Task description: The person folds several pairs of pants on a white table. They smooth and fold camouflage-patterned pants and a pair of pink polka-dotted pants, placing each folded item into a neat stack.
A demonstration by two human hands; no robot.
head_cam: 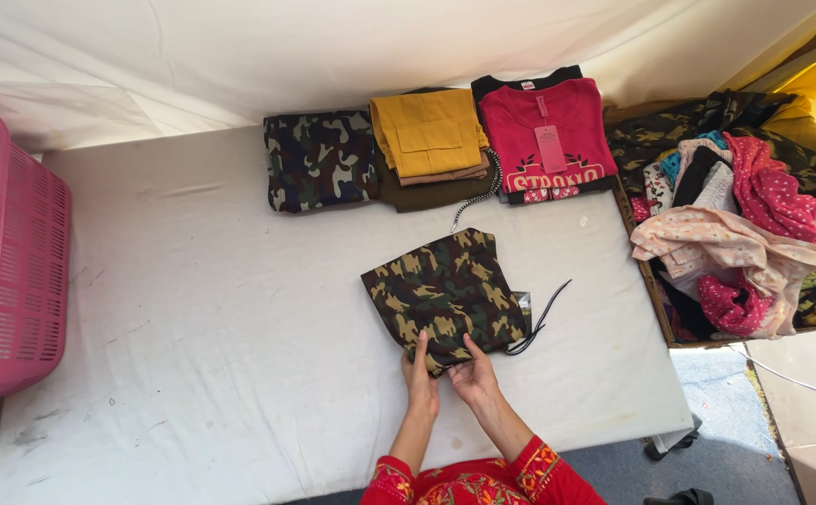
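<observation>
Reference landmark: the folded camouflage garment [445, 295] in green, brown and black, lying near the middle of the white-covered tabletop [193, 309].

Far left of the garment, at the tabletop's left edge: a pink slotted plastic basket [17, 281], with clear plastic film showing inside it.

Behind the garment, along the far edge of the tabletop, three folded stacks stand in a row. Left: a dark blue-grey camouflage piece [319, 159]. Centre: a mustard-yellow piece [429, 134] with a patch pocket, resting on tan and dark olive layers. Right: a crimson top [546, 136] over a black layer, carrying a rectangular pink hang tag [550, 148] on its chest above a printed design. A black-and-white twisted cord [476, 201] runs from between the centre and right stacks toward the garment.

At the garment's near edge: the left hand [419, 382] and the right hand [472, 374], side by side, wrists in red embroidered sleeves. Fingers of both hands are closed on the near edge of the fabric, pinching it.

Just right of the garment: a black drawstring [541, 323] trails from under it, beside a small grey tag.

Far right of the garment, off the tabletop: a box [646, 271] heaped with unfolded clothes, including peach floral, crimson dotted and camouflage pieces.
</observation>
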